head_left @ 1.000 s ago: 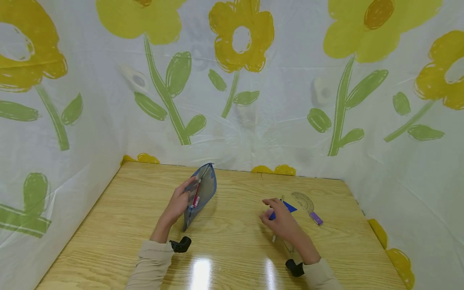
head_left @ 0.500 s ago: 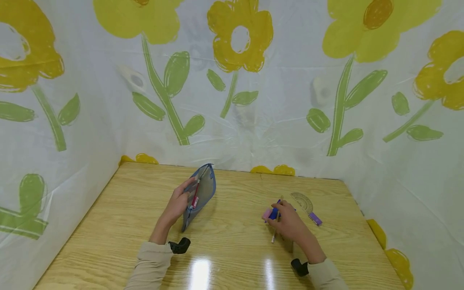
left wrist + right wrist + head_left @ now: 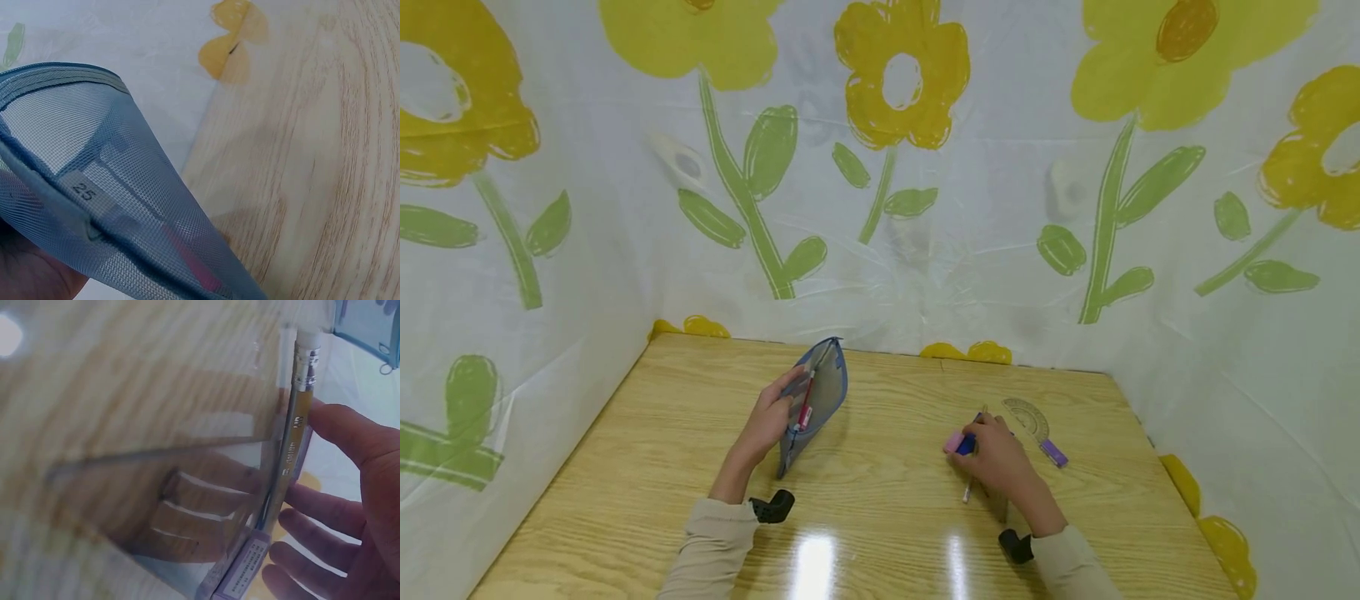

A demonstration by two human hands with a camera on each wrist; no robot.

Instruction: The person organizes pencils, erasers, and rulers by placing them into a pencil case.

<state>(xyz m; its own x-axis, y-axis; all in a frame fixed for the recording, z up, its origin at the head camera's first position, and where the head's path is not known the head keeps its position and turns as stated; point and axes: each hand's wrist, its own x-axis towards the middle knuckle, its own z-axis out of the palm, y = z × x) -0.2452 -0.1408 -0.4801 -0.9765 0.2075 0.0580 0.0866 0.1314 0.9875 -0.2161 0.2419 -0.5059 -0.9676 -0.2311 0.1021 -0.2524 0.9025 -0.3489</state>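
My left hand point(image 3: 767, 421) grips the side of a blue mesh pencil case point(image 3: 832, 392), whose mouth gapes upward. Inside it lies a slim red writing tool point(image 3: 806, 410), kind unclear. My right hand point(image 3: 996, 457) is low over the table, thumb and forefinger around a blue piece point(image 3: 966, 446), beside a pink block point(image 3: 952, 442). Under that hand runs a wooden pencil point(image 3: 966, 493); in the right wrist view, the pencil point(image 3: 295, 431) shows a white eraser end and HB lettering. The thumb and fingertips end behind it, so I cannot tell whether they pinch anything.
A clear protractor point(image 3: 1027, 417) and a purple box-shaped eraser point(image 3: 1054, 452) lie right of my right hand. Something clear and blurred point(image 3: 206, 425) fills the front of the right wrist view. Flower-printed white cloth point(image 3: 985, 250) walls in the wooden table point(image 3: 880, 500).
My right hand has come down onto the items, thumb and forefinger now around the blue piece. The left hand and pencil case have stayed put.
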